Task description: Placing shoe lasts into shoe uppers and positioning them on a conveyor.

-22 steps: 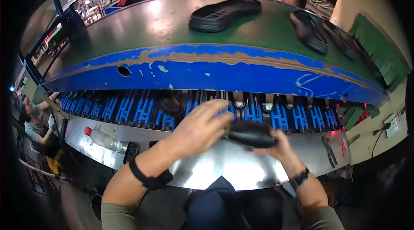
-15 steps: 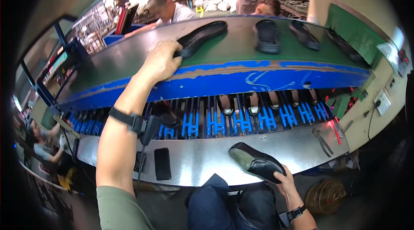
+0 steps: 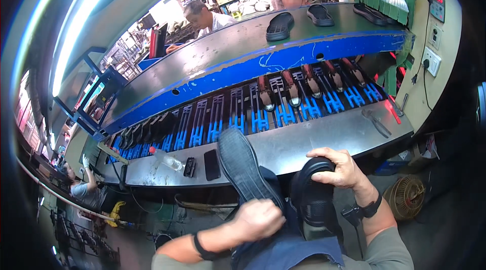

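Closed in a fist around one end of a black shoe sole [image 3: 237, 161], my left hand [image 3: 260, 221] holds it over my lap. The sole stands tilted up, its ribbed face toward me and its upper end over the bench edge. Beside it, my right hand [image 3: 340, 170] grips a black shoe [image 3: 315, 196] by its upper end, thumb across the front and fingers behind. A grey-green patch shows low on the shoe. Sole and shoe are apart, side by side.
A metal bench [image 3: 288, 143] bears a phone [image 3: 212, 164], a clear bottle [image 3: 167, 159] and pliers [image 3: 376, 122]. Behind it, a rack with blue holders [image 3: 260, 122] carries several shoes. More soles [image 3: 280, 26] lie on the green conveyor belt [image 3: 212, 52] above. People work beyond.
My left hand has brought the sole down from the belt to my lap. My right hand has turned the shoe upright and drawn it in beside the sole. The view has tilted.
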The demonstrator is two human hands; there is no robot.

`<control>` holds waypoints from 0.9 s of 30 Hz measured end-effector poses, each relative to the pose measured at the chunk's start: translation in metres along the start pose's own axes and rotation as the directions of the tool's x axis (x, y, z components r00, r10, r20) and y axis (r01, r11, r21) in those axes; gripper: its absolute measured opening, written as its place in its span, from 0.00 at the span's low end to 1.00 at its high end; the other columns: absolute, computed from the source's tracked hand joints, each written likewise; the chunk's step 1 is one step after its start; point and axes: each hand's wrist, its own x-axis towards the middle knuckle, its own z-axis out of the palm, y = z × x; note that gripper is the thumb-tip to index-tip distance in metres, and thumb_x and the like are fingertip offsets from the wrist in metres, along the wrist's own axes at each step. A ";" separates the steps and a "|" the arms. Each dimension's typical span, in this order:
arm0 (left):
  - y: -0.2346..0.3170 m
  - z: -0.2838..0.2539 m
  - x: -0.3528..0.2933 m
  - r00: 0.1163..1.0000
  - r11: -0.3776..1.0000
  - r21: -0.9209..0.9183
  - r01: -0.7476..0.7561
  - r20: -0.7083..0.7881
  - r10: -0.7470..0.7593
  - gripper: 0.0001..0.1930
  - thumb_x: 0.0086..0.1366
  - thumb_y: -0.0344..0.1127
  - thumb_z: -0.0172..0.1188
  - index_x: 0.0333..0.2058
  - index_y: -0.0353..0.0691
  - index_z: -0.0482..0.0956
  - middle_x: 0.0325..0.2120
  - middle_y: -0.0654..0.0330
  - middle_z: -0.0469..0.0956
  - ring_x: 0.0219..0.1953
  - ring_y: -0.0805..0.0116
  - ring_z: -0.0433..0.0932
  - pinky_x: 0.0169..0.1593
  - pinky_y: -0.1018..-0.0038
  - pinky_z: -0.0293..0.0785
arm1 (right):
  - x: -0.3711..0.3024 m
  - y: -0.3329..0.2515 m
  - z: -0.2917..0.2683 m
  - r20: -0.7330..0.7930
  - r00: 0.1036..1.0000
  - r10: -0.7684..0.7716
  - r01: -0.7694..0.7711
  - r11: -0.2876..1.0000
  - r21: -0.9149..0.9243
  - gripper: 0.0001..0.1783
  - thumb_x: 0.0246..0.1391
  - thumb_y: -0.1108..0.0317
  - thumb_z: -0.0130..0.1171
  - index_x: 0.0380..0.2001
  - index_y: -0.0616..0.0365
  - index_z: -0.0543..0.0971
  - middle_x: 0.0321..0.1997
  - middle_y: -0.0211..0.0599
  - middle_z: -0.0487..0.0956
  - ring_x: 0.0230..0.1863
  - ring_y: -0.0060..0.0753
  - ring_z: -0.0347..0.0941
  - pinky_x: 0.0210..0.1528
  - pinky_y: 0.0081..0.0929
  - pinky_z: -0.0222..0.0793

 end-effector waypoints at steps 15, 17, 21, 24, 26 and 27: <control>-0.189 0.138 -0.103 0.591 0.527 -0.411 0.744 0.038 -0.806 0.23 0.65 0.44 0.67 0.50 0.28 0.80 0.51 0.42 0.79 0.49 0.58 0.81 0.54 0.64 0.76 | -0.151 0.086 0.107 0.295 0.761 0.578 -0.449 0.140 0.882 0.38 0.67 0.43 0.51 0.64 0.66 0.67 0.60 0.48 0.77 0.57 0.41 0.77 0.63 0.39 0.72; -0.160 0.131 -0.080 0.512 0.258 -0.708 0.657 0.168 -0.842 0.22 0.66 0.41 0.64 0.52 0.28 0.79 0.52 0.41 0.79 0.53 0.55 0.80 0.57 0.63 0.75 | -0.173 0.103 0.106 0.296 0.665 0.686 -0.522 0.143 0.841 0.43 0.66 0.38 0.50 0.66 0.67 0.65 0.63 0.54 0.75 0.60 0.50 0.76 0.66 0.43 0.70; -0.097 0.048 -0.075 0.753 -0.434 -0.899 0.058 0.325 -0.572 0.32 0.69 0.42 0.57 0.66 0.31 0.63 0.60 0.34 0.70 0.65 0.41 0.69 0.66 0.50 0.68 | -0.155 0.085 0.099 0.363 0.742 0.564 -0.475 0.060 0.878 0.52 0.60 0.27 0.46 0.66 0.67 0.65 0.58 0.59 0.77 0.57 0.68 0.76 0.64 0.62 0.69; -0.076 0.030 -0.077 0.798 -0.453 -0.890 0.052 0.309 -0.517 0.36 0.72 0.52 0.52 0.68 0.31 0.60 0.61 0.36 0.70 0.66 0.43 0.68 0.68 0.52 0.66 | -0.155 0.115 0.095 0.463 0.688 0.559 -0.513 -0.077 0.855 0.53 0.60 0.24 0.40 0.65 0.66 0.68 0.57 0.64 0.77 0.54 0.66 0.77 0.59 0.60 0.73; -0.068 0.035 -0.091 0.784 -0.339 -0.937 0.080 0.269 -0.559 0.43 0.75 0.67 0.35 0.67 0.29 0.60 0.59 0.38 0.72 0.65 0.46 0.70 0.68 0.55 0.66 | -0.132 0.107 0.099 0.470 0.696 0.542 -0.475 -0.143 0.868 0.52 0.60 0.24 0.35 0.61 0.65 0.72 0.50 0.66 0.79 0.47 0.64 0.80 0.53 0.56 0.76; -0.064 0.035 -0.094 0.786 -0.304 -0.950 0.073 0.243 -0.569 0.44 0.75 0.67 0.31 0.67 0.28 0.61 0.58 0.39 0.73 0.64 0.47 0.71 0.68 0.55 0.67 | -0.126 0.108 0.100 0.464 0.712 0.527 -0.471 -0.132 0.872 0.52 0.60 0.24 0.35 0.61 0.65 0.72 0.50 0.66 0.80 0.46 0.65 0.80 0.52 0.56 0.77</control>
